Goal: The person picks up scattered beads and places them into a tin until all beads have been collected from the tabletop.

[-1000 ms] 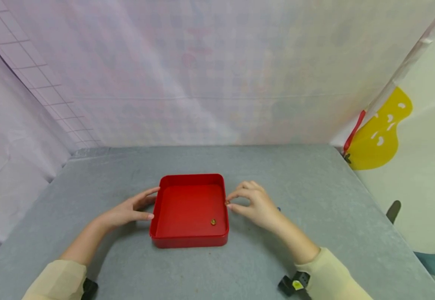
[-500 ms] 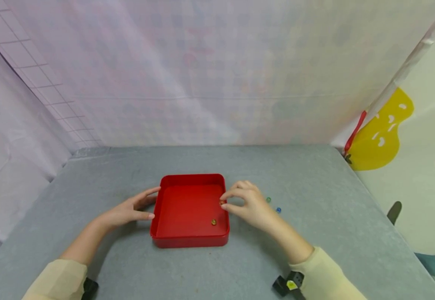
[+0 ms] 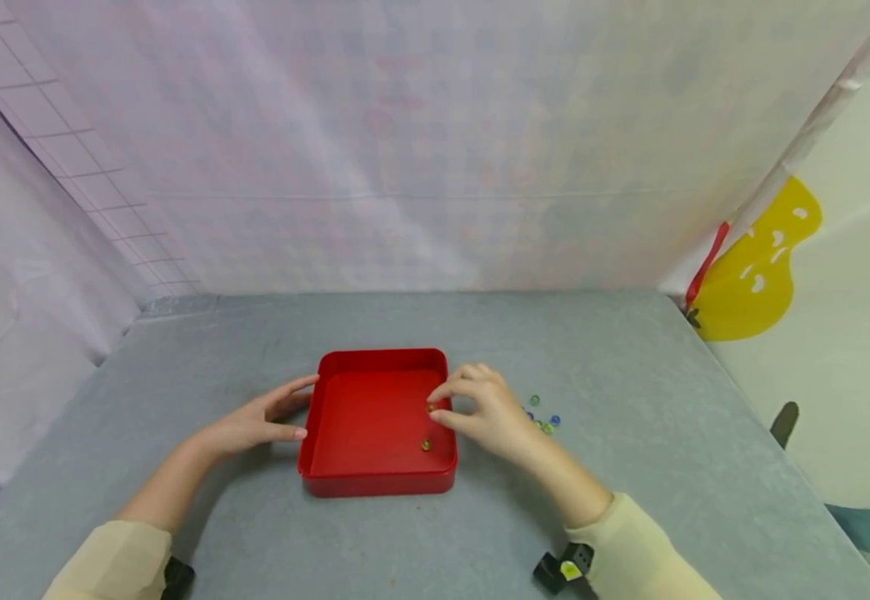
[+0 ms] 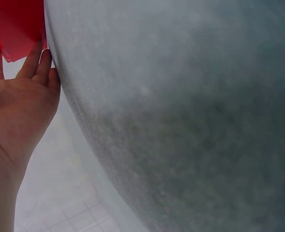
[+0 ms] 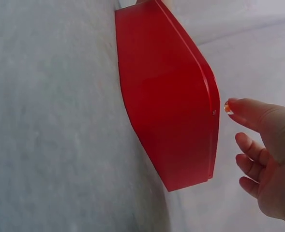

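My right hand (image 3: 486, 415) is over the right rim of a square red tray (image 3: 367, 421), pinching a small orange marble (image 3: 431, 407) between thumb and index finger. In the right wrist view this orange marble (image 5: 228, 107) shows at the fingertips, above the tray's rim. My left hand (image 3: 262, 421) touches the tray's left wall with its fingers extended and thumb apart; the left wrist view shows those fingers beside the tray wall (image 4: 19, 29). A brownish-yellow marble (image 3: 426, 445) lies inside the tray near its front right corner.
Behind my right hand, several marbles lie on the grey table (image 3: 615, 358), among them a green marble (image 3: 534, 400) and a blue marble (image 3: 555, 420). Part of this group is hidden by the hand. White patterned sheets (image 3: 435, 167) hang behind and beside the table.
My right hand has moved left with the orange marble, from the outside of the tray's right wall to above its inside. More marbles on the table have come into sight. My left hand has stayed put.
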A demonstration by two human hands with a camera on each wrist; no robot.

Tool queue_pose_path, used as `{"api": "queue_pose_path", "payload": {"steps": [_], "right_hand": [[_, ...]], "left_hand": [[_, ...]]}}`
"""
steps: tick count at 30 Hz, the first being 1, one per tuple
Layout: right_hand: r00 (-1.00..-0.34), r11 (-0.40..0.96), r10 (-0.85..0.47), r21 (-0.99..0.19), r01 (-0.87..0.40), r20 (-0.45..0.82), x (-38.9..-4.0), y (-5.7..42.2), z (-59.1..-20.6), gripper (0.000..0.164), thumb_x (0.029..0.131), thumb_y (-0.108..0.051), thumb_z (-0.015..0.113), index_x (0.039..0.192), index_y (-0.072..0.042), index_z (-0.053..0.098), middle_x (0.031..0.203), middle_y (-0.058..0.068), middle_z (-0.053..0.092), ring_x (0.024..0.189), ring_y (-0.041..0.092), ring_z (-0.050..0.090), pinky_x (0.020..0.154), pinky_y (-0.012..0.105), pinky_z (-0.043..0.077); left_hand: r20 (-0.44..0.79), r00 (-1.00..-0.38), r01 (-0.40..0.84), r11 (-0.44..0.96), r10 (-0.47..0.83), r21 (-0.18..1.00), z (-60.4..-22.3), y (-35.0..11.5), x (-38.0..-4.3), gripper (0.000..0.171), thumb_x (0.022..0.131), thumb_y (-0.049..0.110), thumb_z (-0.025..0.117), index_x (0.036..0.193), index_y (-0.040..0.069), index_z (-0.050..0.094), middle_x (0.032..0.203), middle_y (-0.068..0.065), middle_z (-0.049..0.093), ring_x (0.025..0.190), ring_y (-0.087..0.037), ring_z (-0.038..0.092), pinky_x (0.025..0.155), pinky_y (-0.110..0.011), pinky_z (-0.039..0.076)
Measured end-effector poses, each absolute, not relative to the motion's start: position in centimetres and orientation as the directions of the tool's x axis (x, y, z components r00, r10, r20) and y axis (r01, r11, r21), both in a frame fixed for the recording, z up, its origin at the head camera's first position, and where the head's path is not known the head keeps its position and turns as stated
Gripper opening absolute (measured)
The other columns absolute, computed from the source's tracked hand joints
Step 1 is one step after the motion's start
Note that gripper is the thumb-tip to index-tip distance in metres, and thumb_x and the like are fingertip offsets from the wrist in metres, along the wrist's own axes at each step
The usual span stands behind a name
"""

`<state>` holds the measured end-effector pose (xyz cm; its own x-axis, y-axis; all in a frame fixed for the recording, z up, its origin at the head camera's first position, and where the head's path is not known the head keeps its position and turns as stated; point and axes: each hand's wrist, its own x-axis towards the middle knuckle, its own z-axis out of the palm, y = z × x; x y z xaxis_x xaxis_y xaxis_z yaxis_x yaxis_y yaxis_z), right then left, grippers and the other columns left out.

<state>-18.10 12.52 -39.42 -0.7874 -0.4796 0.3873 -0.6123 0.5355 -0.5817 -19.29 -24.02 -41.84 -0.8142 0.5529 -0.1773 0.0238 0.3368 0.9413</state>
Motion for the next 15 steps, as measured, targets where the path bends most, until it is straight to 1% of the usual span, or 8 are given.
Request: {"api": "queue_pose_path", "payload": {"steps": [9,15], "right_hand": [[-0.792,0.544,-0.485,-0.582,-0.605,0.371,-18.1,11.7,-39.7,0.016,0.082,-0.021,0.078,0.098,-0.020,0.074,0.096,-0.010,0.058,0.093,0.011,0.048,0.076,0.035,0.043],[-0.793,0.553,-0.491,-0.575,-0.603,0.360,-18.3,11.1,-39.9,0.015,0.083,-0.022,0.077,0.097,-0.021,0.074,0.095,-0.008,0.058,0.091,0.011,0.047,0.073,0.033,0.043]], "left_hand": [[-0.184,-0.815,0.016,0.339,0.549,0.941,-41.7,-24.1,-19.2,0.078,0.090,0.015,0.065,0.153,0.014,0.020,0.153,-0.021,0.025,0.138,-0.040,0.022,0.099,-0.056,0.036],[-0.189,-0.817,0.010,0.341,0.545,0.940,-41.7,-24.0,-19.2,0.077,0.090,0.017,0.066,0.153,0.014,0.021,0.152,-0.021,0.026,0.138,-0.041,0.023,0.099,-0.057,0.036]]}}
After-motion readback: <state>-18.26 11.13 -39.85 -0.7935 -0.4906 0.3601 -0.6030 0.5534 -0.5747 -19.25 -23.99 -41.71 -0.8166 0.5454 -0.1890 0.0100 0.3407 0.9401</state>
